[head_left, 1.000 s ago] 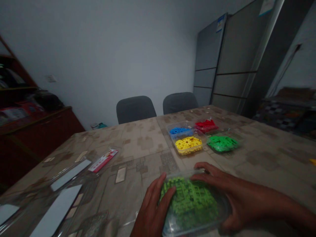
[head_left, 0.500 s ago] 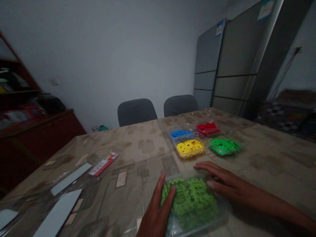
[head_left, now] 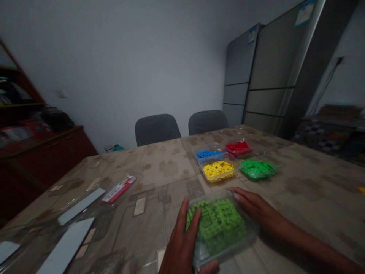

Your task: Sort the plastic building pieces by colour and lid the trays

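A clear plastic box (head_left: 225, 245) with light green interlocking toy pieces (head_left: 218, 220) stands close in front of me, tilted a little. My left hand (head_left: 182, 238) grips its left side, two fingers reaching over the top and the thumb low at the near edge. At the far right corner, my right hand (head_left: 253, 207) has its fingers against the box; its thumb is partly hidden. Beyond it are clear tubs of yellow pieces (head_left: 218, 170), dark green pieces (head_left: 257, 168), blue pieces (head_left: 207, 154) and red pieces (head_left: 237, 147).
On the left of the patterned tablecloth (head_left: 159, 171) lie a red and white packet (head_left: 119, 188) and several pale strips, one a white strip (head_left: 67, 247). Two grey chairs (head_left: 157, 129) stand behind the table. Something yellow (head_left: 361, 189) shows at the right edge.
My right hand has come in from just off the box to its far right corner. The box has tilted up slightly, and my left thumb now shows at its near edge.
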`<state>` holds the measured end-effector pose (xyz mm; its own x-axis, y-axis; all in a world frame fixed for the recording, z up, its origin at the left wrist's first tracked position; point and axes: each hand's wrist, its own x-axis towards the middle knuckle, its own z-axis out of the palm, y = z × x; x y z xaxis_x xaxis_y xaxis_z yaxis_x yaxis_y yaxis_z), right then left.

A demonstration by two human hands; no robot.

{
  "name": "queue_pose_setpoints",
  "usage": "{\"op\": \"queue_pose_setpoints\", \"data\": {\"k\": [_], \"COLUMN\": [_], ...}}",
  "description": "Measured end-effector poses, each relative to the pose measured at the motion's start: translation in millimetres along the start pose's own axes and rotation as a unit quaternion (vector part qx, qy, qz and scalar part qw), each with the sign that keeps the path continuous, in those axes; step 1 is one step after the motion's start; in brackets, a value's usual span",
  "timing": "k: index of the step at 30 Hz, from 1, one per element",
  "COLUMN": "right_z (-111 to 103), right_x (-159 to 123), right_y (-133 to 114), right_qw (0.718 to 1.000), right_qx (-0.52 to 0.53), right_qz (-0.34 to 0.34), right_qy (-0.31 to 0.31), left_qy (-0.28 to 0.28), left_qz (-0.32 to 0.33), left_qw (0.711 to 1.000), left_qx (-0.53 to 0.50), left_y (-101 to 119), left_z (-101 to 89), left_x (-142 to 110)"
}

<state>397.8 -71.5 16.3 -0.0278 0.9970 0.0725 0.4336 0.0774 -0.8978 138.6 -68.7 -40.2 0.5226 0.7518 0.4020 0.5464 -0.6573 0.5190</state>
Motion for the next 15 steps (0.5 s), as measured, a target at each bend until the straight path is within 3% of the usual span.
{"op": "queue_pose_setpoints", "data": {"k": [9,15], "right_z": [-10.9,-11.5], "right_x": [-10.0,-10.3], "right_y": [-0.1,8.1], "right_qw": [0.976,0.956], "right_qx": [0.131,0.184], "right_qz": [0.136,0.136], "right_qy": [-0.109,-0.183], "left_qy": [0.021,0.014], "left_qz": [-0.013,-0.012], "left_qw": [1.0,1.0], "left_qx": [0.013,0.014], "left_y": [4.9,6.5], "left_z": [-4.1,-6.1], "left_x": [10.9,9.4]}}
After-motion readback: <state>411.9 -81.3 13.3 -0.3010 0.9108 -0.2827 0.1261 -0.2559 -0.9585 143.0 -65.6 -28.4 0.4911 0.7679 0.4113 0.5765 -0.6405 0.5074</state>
